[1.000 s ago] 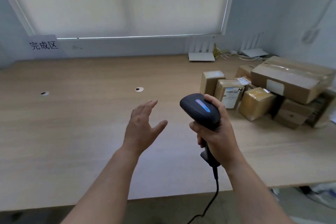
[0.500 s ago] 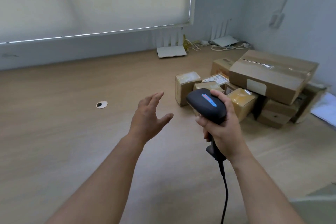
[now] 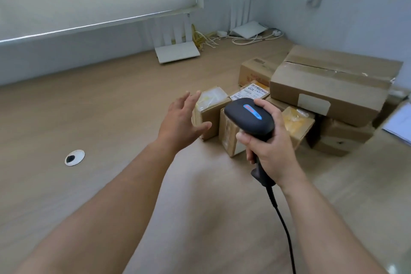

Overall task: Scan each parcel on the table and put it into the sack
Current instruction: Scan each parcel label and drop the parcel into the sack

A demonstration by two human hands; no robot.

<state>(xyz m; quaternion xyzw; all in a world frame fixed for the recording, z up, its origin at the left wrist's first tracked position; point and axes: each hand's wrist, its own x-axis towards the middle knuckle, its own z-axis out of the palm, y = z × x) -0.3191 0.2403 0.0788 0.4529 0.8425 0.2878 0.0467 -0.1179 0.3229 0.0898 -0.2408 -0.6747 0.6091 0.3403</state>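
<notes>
Several brown cardboard parcels are piled at the right of the wooden table (image 3: 89, 107). A small taped parcel (image 3: 211, 104) stands nearest, with another small parcel (image 3: 229, 133) beside it and a large long box (image 3: 329, 82) stacked on top at the back. My left hand (image 3: 182, 122) is open, fingers spread, right in front of the small taped parcel; I cannot tell if it touches. My right hand (image 3: 271, 140) grips a black handheld scanner (image 3: 249, 115) with a blue stripe, held above the second small parcel. No sack is in view.
A white router (image 3: 176, 51) with antennas and yellow cables sits at the back wall, another white router (image 3: 248, 29) in the corner. A round cable grommet (image 3: 74, 157) lies in the tabletop at left. White papers (image 3: 400, 124) lie at the right edge.
The view has swung right and closer to the parcel pile. My left hand has reached forward to the nearest small parcel. The scanner has moved with my right hand toward the parcels.
</notes>
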